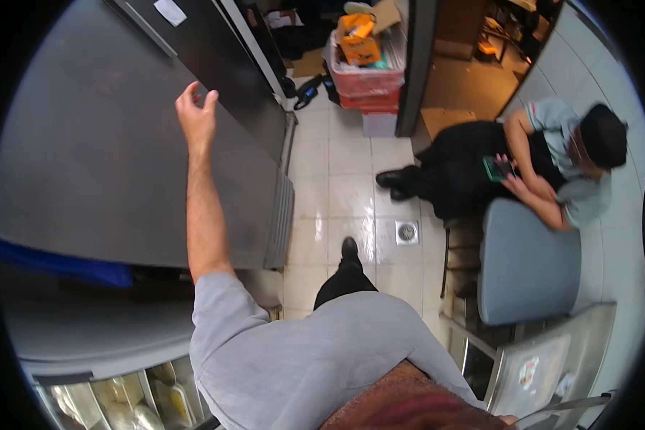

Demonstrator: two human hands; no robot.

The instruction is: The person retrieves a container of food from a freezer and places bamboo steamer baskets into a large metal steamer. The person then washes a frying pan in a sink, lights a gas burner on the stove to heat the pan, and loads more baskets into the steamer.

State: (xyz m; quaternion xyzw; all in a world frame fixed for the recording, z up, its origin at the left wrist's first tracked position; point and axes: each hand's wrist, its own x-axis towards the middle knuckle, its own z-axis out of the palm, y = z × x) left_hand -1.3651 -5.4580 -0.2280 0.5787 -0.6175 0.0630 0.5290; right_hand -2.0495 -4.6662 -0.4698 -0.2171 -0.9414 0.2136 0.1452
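Observation:
My left hand (pixel 196 116) is stretched forward over the large dark grey refrigerator door (pixel 107 158), its thumb apart from the slightly curled fingers and nothing between them. A long metal handle (pixel 150 32) runs along the door's edge, ahead of the hand. I cannot tell whether the fingers touch the door's surface. At the bottom right, only a sliver of what looks like my right hand (pixel 507 419) shows beside a clear-edged object; its fingers are hidden.
A seated person (pixel 473 161) holds a phone (pixel 498 168) on the right, beside a grey chair (pixel 530 265). Stacked red and clear bins (pixel 369 82) stand by the doorway. The tiled floor (pixel 308 193) looks wet near a drain (pixel 407 233). Food containers (pixel 122 401) sit lower left.

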